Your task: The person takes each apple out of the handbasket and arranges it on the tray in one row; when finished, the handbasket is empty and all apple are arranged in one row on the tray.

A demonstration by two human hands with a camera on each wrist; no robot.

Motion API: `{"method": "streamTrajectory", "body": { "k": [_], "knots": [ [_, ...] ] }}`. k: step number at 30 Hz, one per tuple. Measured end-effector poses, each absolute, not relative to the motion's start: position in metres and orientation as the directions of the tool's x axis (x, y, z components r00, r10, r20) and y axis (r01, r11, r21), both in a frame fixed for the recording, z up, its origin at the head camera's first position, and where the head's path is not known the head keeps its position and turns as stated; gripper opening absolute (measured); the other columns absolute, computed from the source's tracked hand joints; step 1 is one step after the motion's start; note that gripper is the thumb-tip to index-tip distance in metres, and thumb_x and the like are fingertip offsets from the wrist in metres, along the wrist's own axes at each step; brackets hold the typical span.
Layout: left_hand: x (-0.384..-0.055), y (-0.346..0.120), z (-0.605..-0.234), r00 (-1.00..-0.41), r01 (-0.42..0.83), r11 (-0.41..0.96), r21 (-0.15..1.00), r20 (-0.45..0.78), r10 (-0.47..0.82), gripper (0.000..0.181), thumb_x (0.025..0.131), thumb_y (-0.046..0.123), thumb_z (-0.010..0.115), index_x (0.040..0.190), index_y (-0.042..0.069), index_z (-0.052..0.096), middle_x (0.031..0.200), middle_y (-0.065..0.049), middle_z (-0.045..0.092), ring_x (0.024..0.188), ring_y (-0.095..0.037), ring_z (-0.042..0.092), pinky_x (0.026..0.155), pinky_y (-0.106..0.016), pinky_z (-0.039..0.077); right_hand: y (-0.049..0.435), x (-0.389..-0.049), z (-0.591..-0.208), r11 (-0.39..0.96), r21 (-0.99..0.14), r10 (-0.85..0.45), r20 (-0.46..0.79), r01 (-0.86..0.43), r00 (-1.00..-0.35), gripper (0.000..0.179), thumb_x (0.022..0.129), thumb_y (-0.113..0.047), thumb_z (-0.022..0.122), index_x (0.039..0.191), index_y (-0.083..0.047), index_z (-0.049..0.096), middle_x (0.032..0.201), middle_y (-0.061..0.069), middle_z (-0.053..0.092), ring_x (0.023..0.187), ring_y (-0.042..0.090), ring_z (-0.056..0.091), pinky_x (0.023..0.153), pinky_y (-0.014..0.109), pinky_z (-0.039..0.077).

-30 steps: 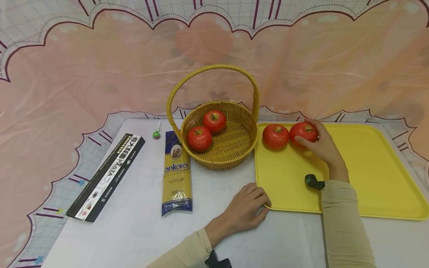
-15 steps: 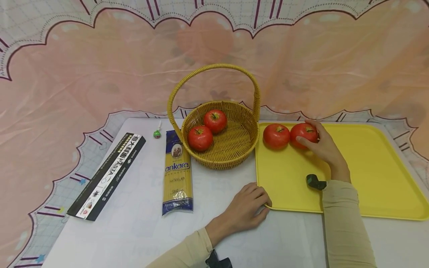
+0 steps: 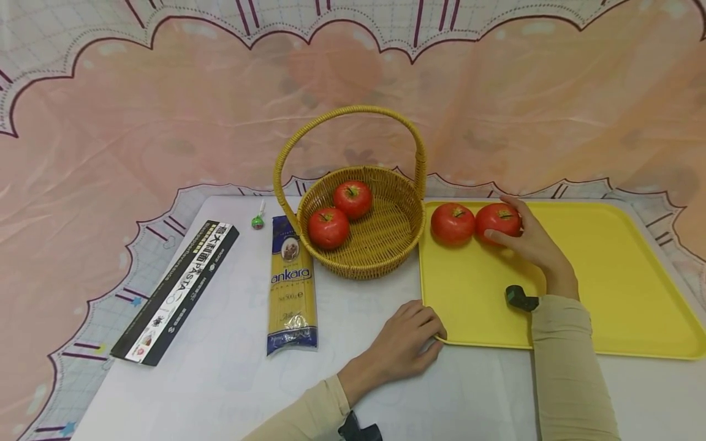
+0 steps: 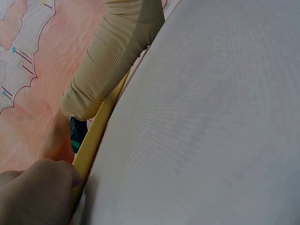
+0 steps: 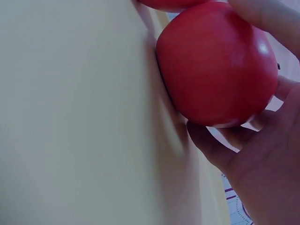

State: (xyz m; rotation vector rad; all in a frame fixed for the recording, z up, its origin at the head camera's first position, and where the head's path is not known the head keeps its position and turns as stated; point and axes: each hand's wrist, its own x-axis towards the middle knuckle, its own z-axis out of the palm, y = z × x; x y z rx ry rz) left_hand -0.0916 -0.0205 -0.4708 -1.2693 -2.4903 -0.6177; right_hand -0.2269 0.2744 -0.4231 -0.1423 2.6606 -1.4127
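My right hand (image 3: 539,248) holds a red apple (image 3: 494,222) on the yellow tray (image 3: 612,282), thumb in front and fingers round its far side. In the right wrist view the apple (image 5: 218,65) sits low on the tray surface, its underside close to it. A second apple (image 3: 452,224) stands right beside it, to the left. My left hand (image 3: 405,343) grips the tray's near left corner with curled fingers; the left wrist view shows the hand (image 4: 42,187) at the tray's rim (image 4: 96,136).
A yellow wicker basket (image 3: 364,269) with a tall handle holds two apples (image 3: 328,228) left of the tray. Further left lie a pasta packet (image 3: 291,294), a green lollipop (image 3: 257,222) and a long black-and-white pasta box (image 3: 176,294). A patterned cloth (image 3: 220,122) hangs behind.
Barely anything differs: the right hand and the two tray apples show only a very slight shift. The left hand stays at the tray corner.
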Motion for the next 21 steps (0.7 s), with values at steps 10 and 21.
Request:
{"method": "streamTrajectory", "body": {
  "k": [10, 21],
  "knots": [
    [-0.091, -0.02, -0.471, -0.581, 0.813, 0.526, 0.25, 0.417, 0.699, 0.005, 0.09, 0.023, 0.057, 0.093, 0.023, 0.061, 0.092, 0.012, 0.052, 0.096, -0.007, 0.046, 0.107, -0.027, 0.034, 0.269, -0.229, -0.419, 0.485, -0.855, -0.05, 0.185, -0.186, -0.981, 0.06, 0.091, -0.021, 0.061, 0.144, -0.012, 0.035, 0.144, 0.017, 0.039, 0.134, 0.029, 0.033, 0.114, 0.051, 0.025],
    [-0.092, -0.021, -0.471, -0.579, 0.815, 0.521, 0.254, 0.417, 0.701, 0.006, 0.09, 0.022, 0.057, 0.094, 0.023, 0.061, 0.092, 0.012, 0.053, 0.095, -0.007, 0.046, 0.108, -0.027, 0.034, 0.239, -0.211, -0.383, 0.427, -0.815, -0.029, 0.42, -0.391, -0.907, 0.035, 0.09, -0.003, 0.059, 0.122, 0.008, 0.053, 0.117, 0.0, 0.059, 0.112, -0.003, 0.049, 0.109, 0.031, 0.038]
  ]
}}
